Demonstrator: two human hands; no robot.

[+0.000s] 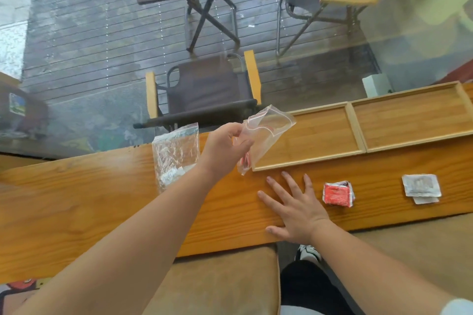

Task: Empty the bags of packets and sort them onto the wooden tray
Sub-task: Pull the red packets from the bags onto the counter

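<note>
Pinching a crinkled clear zip bag above the tray's near-left corner, the left hand holds it aloft. Right hand lies flat, fingers spread, holding nothing, on the grained wooden counter. Square red packets and white packets lie stacked before the bare two-compartment wooden tray; another clear bag lies left.

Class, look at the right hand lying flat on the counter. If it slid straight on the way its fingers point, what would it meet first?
The right hand points up and slightly left, toward the wooden tray. It would probably meet the tray's near rim first, close to the clear bag held by the left hand; depth is uncertain.
</note>
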